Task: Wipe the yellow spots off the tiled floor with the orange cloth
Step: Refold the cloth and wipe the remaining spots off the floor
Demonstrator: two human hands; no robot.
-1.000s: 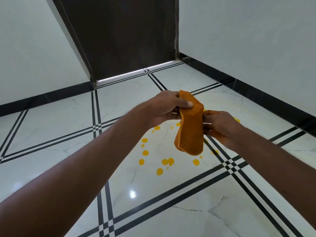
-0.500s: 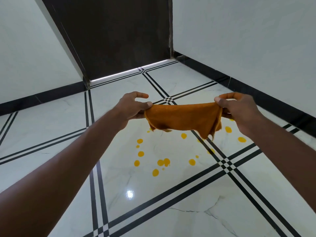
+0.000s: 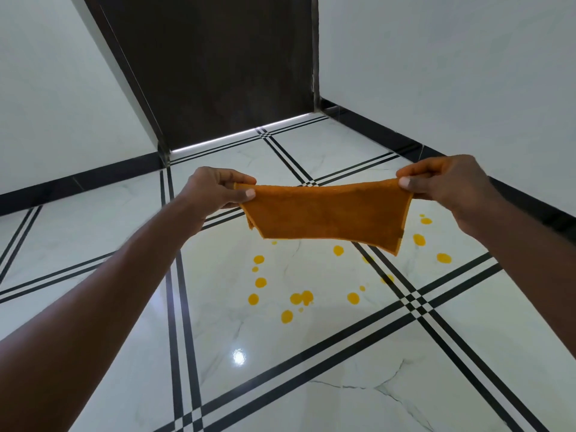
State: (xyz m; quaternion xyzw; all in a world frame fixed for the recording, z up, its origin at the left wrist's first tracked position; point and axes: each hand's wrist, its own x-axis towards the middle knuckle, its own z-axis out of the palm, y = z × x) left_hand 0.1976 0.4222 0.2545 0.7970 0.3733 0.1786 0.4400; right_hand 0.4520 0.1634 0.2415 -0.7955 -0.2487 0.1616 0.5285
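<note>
**Cloth stretched out above the spots, floor not yet wiped**

The cloth (image 3: 327,213) reads as light and soft: it sags slightly between its two held corners and its lower edge hangs loose, with one corner drooping lower on the right. A limp fabric like this gives no stiffness to push with, so for wiping it would probably work better bunched or folded into a pad under one palm than held by the corners. It looks dry and nappy, so it should not slip from the fingers.

The left hand (image 3: 215,190) pinches the upper left corner between thumb and fingers; the right hand (image 3: 442,182) pinches the upper right corner the same way. Each grip is closed on the cloth, which is held in the air, spread wide, well above the floor (image 3: 124,353).

The cloth is plain orange, roughly rectangular, with a stitched hem along its edges, and appears doubled over at the left.

The spots (image 3: 299,297) are bright yellow round blobs of differing size, scattered over the glossy white tile below the cloth and across the black stripes to the right.
</note>
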